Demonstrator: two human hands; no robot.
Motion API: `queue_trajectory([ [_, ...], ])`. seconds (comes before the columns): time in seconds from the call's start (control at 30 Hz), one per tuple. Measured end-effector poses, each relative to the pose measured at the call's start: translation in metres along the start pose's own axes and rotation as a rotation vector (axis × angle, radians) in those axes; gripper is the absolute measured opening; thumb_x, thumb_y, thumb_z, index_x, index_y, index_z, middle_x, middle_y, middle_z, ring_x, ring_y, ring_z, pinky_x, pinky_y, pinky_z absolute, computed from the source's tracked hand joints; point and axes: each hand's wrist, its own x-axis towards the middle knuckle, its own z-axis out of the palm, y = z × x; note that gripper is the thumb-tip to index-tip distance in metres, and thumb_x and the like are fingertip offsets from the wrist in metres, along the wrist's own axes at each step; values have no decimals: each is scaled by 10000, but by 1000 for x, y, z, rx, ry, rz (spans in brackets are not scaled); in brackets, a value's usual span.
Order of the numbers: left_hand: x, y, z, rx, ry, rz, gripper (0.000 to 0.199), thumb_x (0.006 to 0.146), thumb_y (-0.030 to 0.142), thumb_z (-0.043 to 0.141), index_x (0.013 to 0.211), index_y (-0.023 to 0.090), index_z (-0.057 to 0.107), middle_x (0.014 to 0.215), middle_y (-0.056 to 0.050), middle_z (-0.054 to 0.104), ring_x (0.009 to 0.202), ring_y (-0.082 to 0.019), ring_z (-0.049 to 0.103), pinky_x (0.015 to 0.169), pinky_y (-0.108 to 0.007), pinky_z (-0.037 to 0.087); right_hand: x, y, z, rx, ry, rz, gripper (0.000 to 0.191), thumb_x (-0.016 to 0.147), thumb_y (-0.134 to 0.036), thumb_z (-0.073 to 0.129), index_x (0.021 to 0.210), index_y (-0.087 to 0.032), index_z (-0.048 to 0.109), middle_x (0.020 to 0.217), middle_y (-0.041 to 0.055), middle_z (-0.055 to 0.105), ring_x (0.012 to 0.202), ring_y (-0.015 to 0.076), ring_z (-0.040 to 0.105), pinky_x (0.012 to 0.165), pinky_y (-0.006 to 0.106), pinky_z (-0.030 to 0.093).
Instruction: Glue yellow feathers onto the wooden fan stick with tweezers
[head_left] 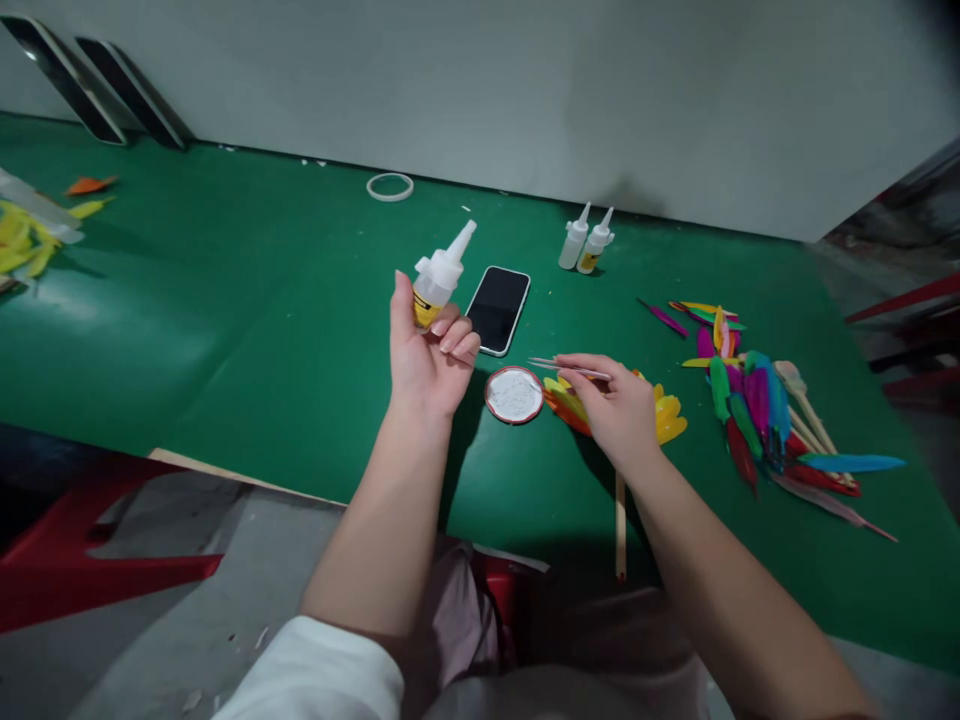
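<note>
My left hand [431, 365] is wrapped round a white glue bottle [439, 277] with a yellow label, its nozzle pointing up and to the right. In my right hand [619, 400], thin metal tweezers [570, 368] are pinched between the fingers, tips pointing left. Just below those tips lies a small round red-rimmed dish [514, 395] with a white surface. Yellow and orange feathers [670, 415] fan out under my right hand, which hides their middle. A wooden stick [620, 525] extends from beneath that hand toward the table's front edge.
Behind the dish lies a phone [499, 310]. Two glue bottles [586, 240] stand near the wall, and a white ring [390, 187] lies farther left. Colourful feathers [757, 400] and sticks are piled at the right. Yellow feathers [26, 240] lie at the far left of the green table [247, 300].
</note>
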Motion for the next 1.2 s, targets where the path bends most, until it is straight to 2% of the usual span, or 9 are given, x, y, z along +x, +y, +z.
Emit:
queue_trajectory([
  [0.13, 0, 0, 1, 15, 40, 20, 515, 878, 563, 302, 565, 182, 450, 448, 55, 299, 334, -29, 286, 333, -163, 268, 1, 0, 0, 18, 56, 34, 100, 756, -268, 621, 809, -240, 701, 814, 1, 709, 753, 162, 659, 688, 292, 535],
  [0.3, 1, 1, -2, -5, 35, -4, 508, 866, 569, 334, 561, 179, 449, 449, 59, 300, 330, -27, 294, 337, -169, 270, 0, -1, -7, -39, 21, -8, 92, 765, -278, 618, 808, -246, 693, 821, -1, 712, 771, 168, 663, 685, 294, 534],
  [0.5, 0, 0, -2, -41, 17, -13, 501, 868, 567, 333, 589, 183, 492, 434, 61, 284, 326, -34, 285, 330, -169, 259, 0, -3, -25, -255, -247, -285, 117, 810, -242, 577, 853, -236, 686, 861, 11, 714, 800, 172, 663, 708, 298, 521],
  [0.63, -1, 0, -2, -63, -4, -2, 476, 860, 567, 362, 626, 191, 537, 408, 67, 260, 325, -43, 288, 335, -166, 269, 0, -5, -26, -341, -373, -368, 115, 828, -226, 562, 861, -201, 669, 859, 29, 714, 799, 164, 661, 705, 273, 509],
  [0.93, 0, 0, -4, -49, 5, 6, 490, 865, 560, 355, 600, 186, 528, 394, 64, 278, 319, -40, 285, 330, -161, 270, 0, -3, -25, -400, -439, -382, 120, 852, -209, 526, 873, -200, 643, 864, 22, 706, 815, 154, 650, 724, 269, 493],
  [1.2, -1, 0, -2, -46, 20, -7, 503, 866, 573, 334, 601, 189, 523, 396, 68, 255, 315, -39, 277, 333, -164, 270, 1, 0, -24, -372, -440, -331, 111, 839, -237, 549, 866, -209, 653, 853, 20, 709, 793, 161, 657, 699, 276, 494],
])
